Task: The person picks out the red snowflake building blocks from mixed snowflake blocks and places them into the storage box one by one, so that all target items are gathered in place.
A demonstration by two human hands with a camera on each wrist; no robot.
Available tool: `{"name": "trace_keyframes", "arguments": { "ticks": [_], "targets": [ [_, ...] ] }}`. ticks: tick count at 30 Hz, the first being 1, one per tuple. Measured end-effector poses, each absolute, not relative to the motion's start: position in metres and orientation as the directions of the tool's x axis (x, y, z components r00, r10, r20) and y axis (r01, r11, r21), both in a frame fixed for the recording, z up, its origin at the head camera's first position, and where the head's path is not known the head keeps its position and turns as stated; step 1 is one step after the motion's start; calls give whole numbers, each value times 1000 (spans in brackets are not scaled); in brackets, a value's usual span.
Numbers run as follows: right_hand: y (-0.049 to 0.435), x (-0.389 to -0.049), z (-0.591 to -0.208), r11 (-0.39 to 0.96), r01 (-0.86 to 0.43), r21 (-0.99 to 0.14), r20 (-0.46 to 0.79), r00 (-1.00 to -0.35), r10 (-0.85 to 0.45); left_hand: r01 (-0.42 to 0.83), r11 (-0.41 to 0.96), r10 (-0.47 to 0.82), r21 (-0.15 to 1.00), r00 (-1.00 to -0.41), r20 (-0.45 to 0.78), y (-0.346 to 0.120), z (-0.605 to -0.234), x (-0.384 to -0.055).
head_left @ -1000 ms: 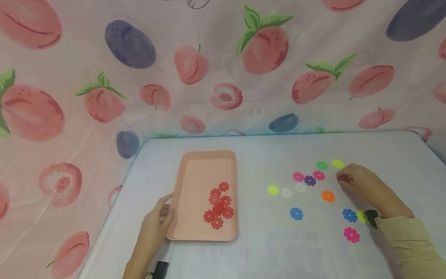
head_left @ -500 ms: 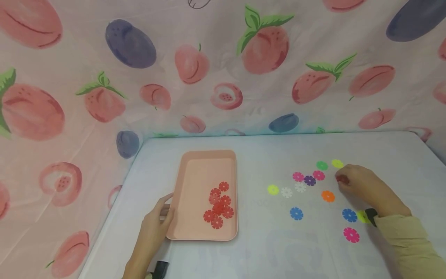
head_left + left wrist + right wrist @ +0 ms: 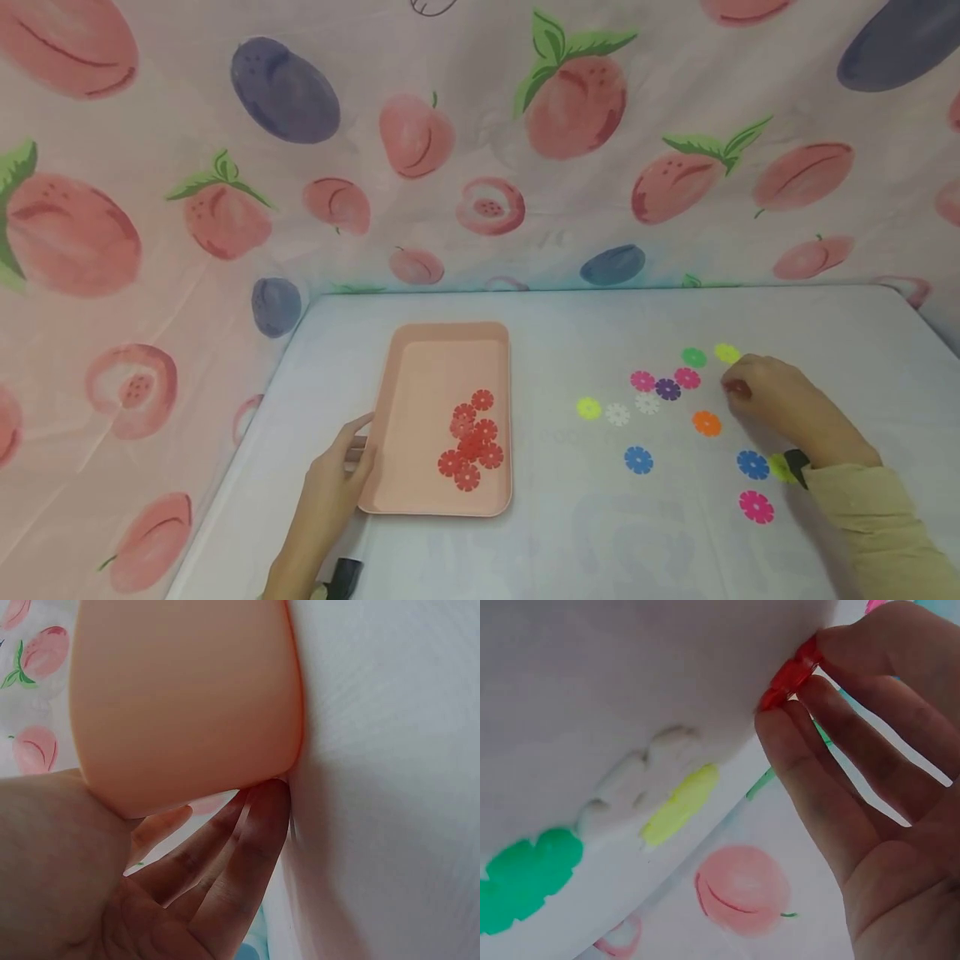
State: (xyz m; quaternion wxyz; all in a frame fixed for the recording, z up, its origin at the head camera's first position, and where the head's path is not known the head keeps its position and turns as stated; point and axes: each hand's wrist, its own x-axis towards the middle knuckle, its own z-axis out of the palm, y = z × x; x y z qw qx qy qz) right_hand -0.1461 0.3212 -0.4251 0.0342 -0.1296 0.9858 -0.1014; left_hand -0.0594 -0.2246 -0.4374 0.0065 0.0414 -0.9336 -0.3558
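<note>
My left hand [image 3: 330,479] holds the left side of a shallow pink tray [image 3: 416,375]. In the left wrist view, the thumb is at the rim and the fingertips touch the lower edge of the tray wall [image 3: 187,690]. Several red snowflake discs [image 3: 471,446] lie overlapping in the tray's right half. To the right, my right hand [image 3: 776,408] pinches a red snowflake disc [image 3: 791,673] between thumb and fingers, just at the table surface. Near its fingertips lie a yellow disc [image 3: 727,353] and a green disc [image 3: 693,357].
Loose discs spread over the white table [image 3: 555,475] right of the tray: pink [image 3: 642,381], purple [image 3: 667,389], white [image 3: 618,414], orange [image 3: 707,423] and blue [image 3: 638,460]. Another yellow disc [image 3: 782,467] lies partly beneath the right wrist. A fruit-print cloth [image 3: 555,217] rises behind the table.
My right thumb and fingers have closed together around the red disc, and the hand has shifted very slightly. The left hand and the tray stay where they were.
</note>
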Motion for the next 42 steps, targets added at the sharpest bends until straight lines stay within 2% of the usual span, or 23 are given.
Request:
{"name": "trace_keyframes", "arguments": {
  "ticks": [7,16,22,32,37,42],
  "targets": [
    [324,-150,-428,940,-246,-234,-47,-963,-264,-76,747,-80,661,-997,-24,-225,-437,-59],
    [336,-152,-424,917,-134,-375,-155,-966,-205,-73,745,-76,663,-997,-25,-225,-438,-60],
    [336,-152,-422,914,-156,-374,-158,-961,-228,-72,746,-75,662,-997,-25,-226,-438,-60],
    [335,-153,-425,924,-256,-283,-96,-951,-293,-71,750,-75,658,-997,-21,-225,-438,-62],
    [340,-155,-428,925,-223,-309,-118,-956,-270,-70,749,-75,659,-997,-20,-225,-438,-62],
    [343,-156,-426,920,-143,-365,-191,-956,-224,-78,744,-77,664,-997,-31,-225,-439,-62]
  ]
}}
